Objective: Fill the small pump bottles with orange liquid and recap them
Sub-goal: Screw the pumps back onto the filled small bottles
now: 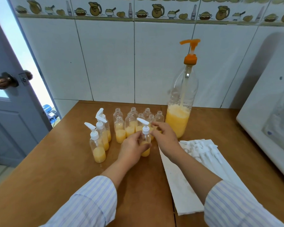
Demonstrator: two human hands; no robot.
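On the wooden bench (59,169), near its middle, the left hand (131,148) is wrapped around a small clear pump bottle (145,145), partly filled with orange liquid and standing upright. A white pump cap (144,126) sits on its neck. The right hand (164,133) hovers just to the right of that cap with fingers loosely spread; it is released, and whether a fingertip touches the cap cannot be told. Both forearms come out of striped sleeves (233,205).

To the left stand three capped small bottles (99,145), close together in a row running from near to far, each with orange liquid in its lower part. Just beyond the hands is a cluster of uncapped small bottles (120,128) in two rows; the near row holds orange liquid, the far row looks empty.

Right of that cluster stands a tall clear dispenser bottle (180,104) with an orange pump head (190,46), filled with orange liquid in roughly its lower third. Near and to the right lies a white paper towel (175,185) carrying several loose white pump caps (202,148). A white appliance (269,120) fills the right edge, a tiled wall (108,59) stands behind, and a door with a round knob (2,81) is at far left.
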